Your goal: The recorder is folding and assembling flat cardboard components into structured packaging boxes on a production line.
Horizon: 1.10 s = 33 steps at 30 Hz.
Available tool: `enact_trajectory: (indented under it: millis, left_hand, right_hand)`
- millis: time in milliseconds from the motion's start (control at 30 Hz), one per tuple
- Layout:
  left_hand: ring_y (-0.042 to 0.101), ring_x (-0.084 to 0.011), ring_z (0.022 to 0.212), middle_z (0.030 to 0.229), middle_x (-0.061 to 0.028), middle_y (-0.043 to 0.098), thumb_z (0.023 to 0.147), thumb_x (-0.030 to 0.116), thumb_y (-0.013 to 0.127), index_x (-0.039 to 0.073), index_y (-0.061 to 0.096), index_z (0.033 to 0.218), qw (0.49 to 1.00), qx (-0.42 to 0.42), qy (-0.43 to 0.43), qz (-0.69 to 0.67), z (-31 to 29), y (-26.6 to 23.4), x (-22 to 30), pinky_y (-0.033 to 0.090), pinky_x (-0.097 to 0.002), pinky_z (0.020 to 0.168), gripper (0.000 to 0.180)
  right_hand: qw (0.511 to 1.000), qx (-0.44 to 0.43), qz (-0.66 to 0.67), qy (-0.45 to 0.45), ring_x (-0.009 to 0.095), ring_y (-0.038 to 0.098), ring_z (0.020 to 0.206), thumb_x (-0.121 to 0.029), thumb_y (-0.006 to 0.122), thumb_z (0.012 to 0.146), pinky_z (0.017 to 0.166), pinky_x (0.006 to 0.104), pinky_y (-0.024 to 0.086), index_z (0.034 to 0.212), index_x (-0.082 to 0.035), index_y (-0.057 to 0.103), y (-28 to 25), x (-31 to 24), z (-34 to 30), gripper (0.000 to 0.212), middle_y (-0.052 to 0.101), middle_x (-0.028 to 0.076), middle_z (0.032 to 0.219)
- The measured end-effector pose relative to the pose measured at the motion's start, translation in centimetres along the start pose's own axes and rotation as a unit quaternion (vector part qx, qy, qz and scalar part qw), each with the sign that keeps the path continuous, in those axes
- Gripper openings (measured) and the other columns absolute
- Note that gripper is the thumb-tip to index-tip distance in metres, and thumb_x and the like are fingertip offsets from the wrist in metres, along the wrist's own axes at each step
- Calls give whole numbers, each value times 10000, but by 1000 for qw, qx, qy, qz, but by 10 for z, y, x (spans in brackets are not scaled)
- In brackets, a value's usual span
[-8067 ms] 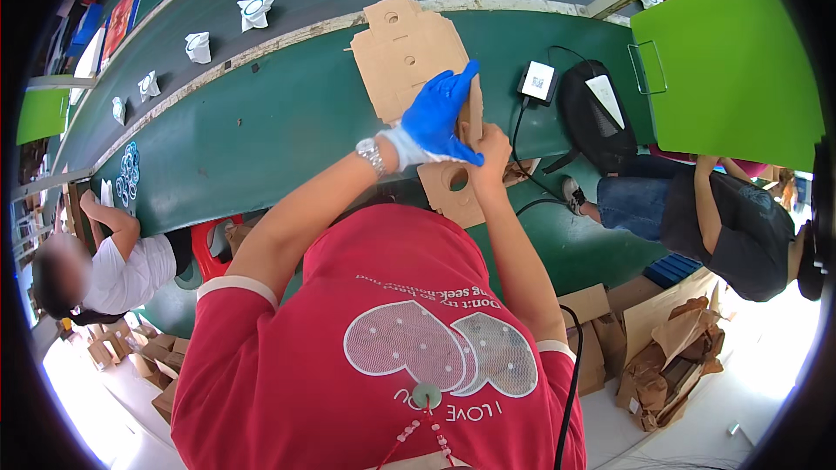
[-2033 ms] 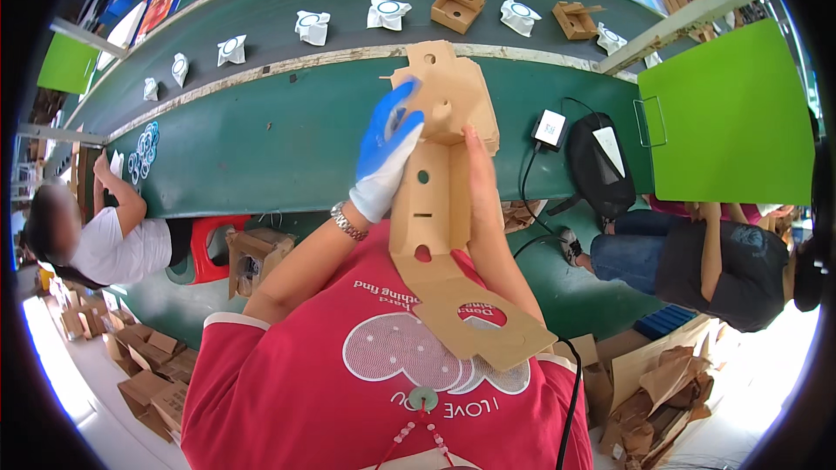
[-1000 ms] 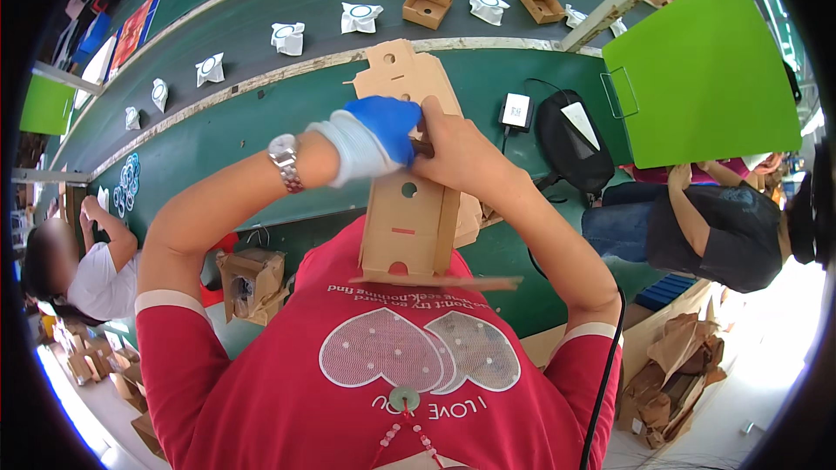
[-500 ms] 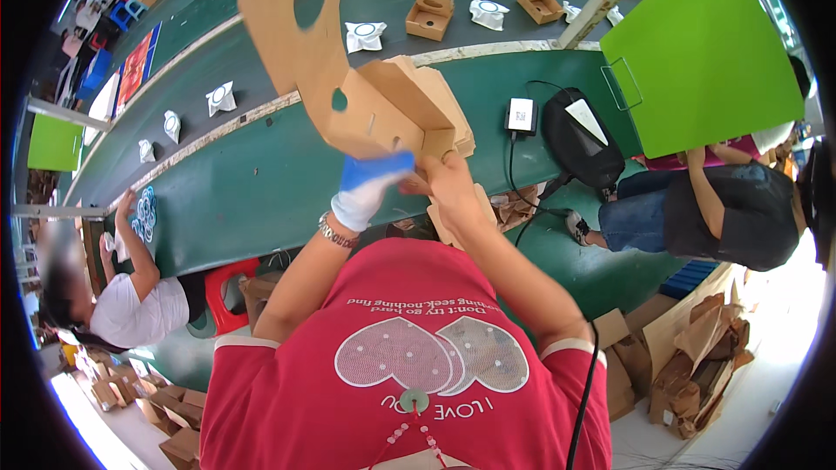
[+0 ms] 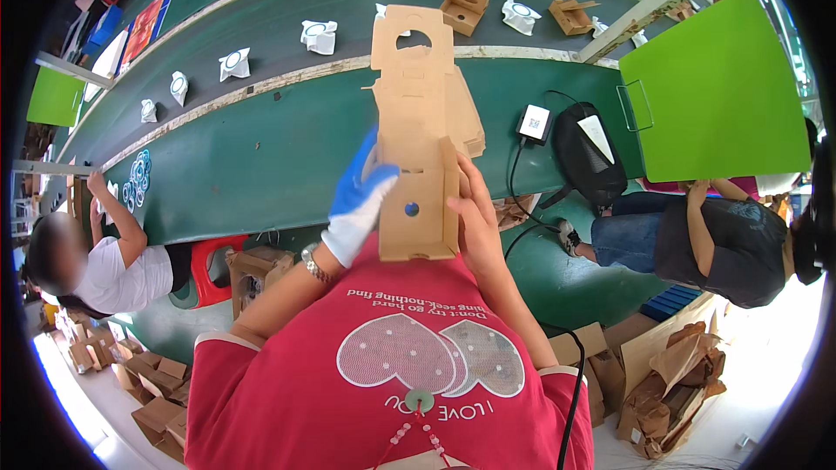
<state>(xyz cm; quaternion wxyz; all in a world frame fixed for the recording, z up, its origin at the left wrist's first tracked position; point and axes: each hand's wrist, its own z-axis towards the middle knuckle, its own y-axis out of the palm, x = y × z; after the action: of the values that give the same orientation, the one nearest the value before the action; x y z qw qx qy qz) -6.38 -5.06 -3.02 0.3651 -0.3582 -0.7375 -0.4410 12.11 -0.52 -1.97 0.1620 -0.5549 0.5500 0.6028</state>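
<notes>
Between my hands is a brown cardboard box, partly folded, its inside facing me and its long lid flap with a round hole stretched out away from me. My left hand, in a blue and white glove, grips the left side, thumb over the edge. My bare right hand holds the right side, where a side wall stands up, fingers wrapped around it. Through a small hole in the box, blue glove shows. Just behind it, a stack of flat cardboard blanks lies on the green bench.
Beyond the green bench, a dark belt carries white wrapped items and open boxes. To the right are a black bag, a small cabled device and a green board. Co-workers sit left and right.
The box has come down from a tilted, raised position and turned to face me lengthwise. Both hands have shifted to its two sides. Items on the belt have moved to the right.
</notes>
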Motion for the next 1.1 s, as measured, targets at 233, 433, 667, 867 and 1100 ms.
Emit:
enact_trajectory:
  millis: [233,433,667,867,1100]
  left_hand:
    - [420,-191,1399,1545,-77,428,979,22,532,30,416,1495,966,-78,134,207,-35,1,10,357,-317,1116,529]
    - [573,-219,1207,1454,-117,507,1018,71,513,82,614,1309,942,-92,187,264,-14,-7,-14,450,-355,1026,308]
    - [587,-227,1208,1485,-128,464,910,-18,667,77,519,1404,988,-19,146,48,-9,2,-11,523,-356,989,525]
    - [536,-224,1306,1408,-126,569,1030,115,516,45,574,1306,816,-208,254,477,-6,-26,29,492,-332,1031,291]
    - [654,-218,1053,1164,-117,675,962,585,547,9,570,1319,893,-226,-245,303,37,-9,66,519,-330,947,679]
  right_hand:
    - [971,-55,-230,-39,254,428,1321,-123,422,981,1115,356,311,1198,-11,609,-13,8,-13,307,519,116,1314]
    - [968,92,-228,-56,166,517,1163,-167,493,1043,1000,306,406,1184,-24,577,-6,28,2,218,595,77,1141]
    - [992,95,-64,-54,112,590,1029,-154,627,988,890,257,471,1202,-20,551,-2,28,6,263,612,30,1122]
    - [947,-61,-310,-52,222,617,1131,-557,514,996,1037,324,427,1240,-4,629,-23,-4,-3,615,664,118,1155]
    - [939,-179,-238,174,123,613,979,-300,693,935,864,276,493,1093,-33,678,-34,-38,43,311,671,50,1106]
